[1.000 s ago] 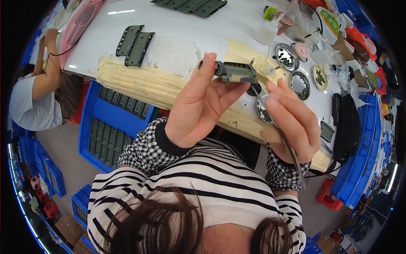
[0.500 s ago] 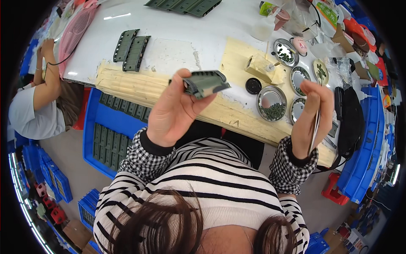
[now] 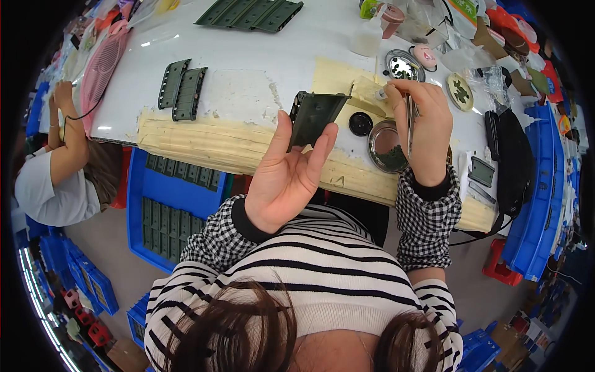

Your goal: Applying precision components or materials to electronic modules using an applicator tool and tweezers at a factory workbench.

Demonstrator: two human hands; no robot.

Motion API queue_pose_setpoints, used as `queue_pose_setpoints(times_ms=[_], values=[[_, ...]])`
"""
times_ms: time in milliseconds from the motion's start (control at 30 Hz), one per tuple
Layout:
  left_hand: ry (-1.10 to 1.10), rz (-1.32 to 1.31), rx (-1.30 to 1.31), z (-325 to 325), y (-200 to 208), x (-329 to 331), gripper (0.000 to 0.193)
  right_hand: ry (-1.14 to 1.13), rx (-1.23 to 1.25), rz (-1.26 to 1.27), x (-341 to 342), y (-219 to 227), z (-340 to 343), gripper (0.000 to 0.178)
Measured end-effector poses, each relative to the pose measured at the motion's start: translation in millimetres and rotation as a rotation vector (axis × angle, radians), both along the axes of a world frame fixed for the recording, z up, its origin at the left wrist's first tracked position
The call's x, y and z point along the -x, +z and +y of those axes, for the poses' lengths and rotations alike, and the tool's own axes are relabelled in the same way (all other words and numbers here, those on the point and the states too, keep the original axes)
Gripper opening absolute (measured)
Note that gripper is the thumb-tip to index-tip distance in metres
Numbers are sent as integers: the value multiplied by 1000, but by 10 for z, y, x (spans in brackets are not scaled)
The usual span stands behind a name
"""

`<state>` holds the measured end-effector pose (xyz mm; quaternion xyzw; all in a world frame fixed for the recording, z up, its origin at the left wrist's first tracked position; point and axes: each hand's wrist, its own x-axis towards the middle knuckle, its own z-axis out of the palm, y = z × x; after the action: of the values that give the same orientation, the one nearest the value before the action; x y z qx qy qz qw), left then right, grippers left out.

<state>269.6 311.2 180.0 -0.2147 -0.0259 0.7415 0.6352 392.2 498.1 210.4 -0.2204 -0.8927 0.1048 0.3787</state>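
My left hand (image 3: 279, 183) grips a dark green plastic panel (image 3: 317, 119) between thumb and fingers, its smooth face turned toward me. My right hand (image 3: 429, 127) is closed around slim metal tweezers (image 3: 409, 121), whose lower end passes over a round steel dish (image 3: 370, 149) of small dark green pieces. The fingertips of this hand are beside a small white nozzle (image 3: 380, 94) on a yellowish block (image 3: 367, 93); whether they touch is unclear. Left of the dish lies a black round lid (image 3: 360, 124).
Two green panels (image 3: 188, 93) lie on the table at left, larger ones (image 3: 248, 15) at the far edge. A blue bin (image 3: 135, 204) of panels stands below the table. Another steel dish (image 3: 389, 61) and a cream dish (image 3: 451, 93) stand at right. A person (image 3: 52, 180) sits at left.
My left hand has turned the panel more upright and moved slightly right. My right hand has shifted left with the tweezers, toward the yellowish block. The head view has shifted a little.
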Motion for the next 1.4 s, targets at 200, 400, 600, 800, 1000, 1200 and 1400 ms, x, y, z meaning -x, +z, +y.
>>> queue_pose_setpoints(times_ms=[200, 400, 600, 800, 1000, 1200, 1400], values=[[-19, -52, -15, 12, -2, -29, 50, 10, 20, 239, -48, 275, -229, 18], [-45, -37, -7, 23, 14, -54, 52, 152, 96, 348, -47, 320, -494, 23], [-39, -22, 10, 21, 8, -67, 50, 202, -8, 337, -14, 220, -481, 30], [-38, -1, -10, 23, 1, -78, 47, 204, -55, 340, 38, 180, -474, 34], [-33, 1, -7, 25, 0, -84, 47, 197, -62, 329, 36, 187, -472, 34], [48, 64, 25, -14, -6, -29, 48, 46, 42, 387, -163, 192, -477, 14], [150, 104, -17, -78, -78, 126, 47, -93, 42, 297, -176, 132, -230, 11]])
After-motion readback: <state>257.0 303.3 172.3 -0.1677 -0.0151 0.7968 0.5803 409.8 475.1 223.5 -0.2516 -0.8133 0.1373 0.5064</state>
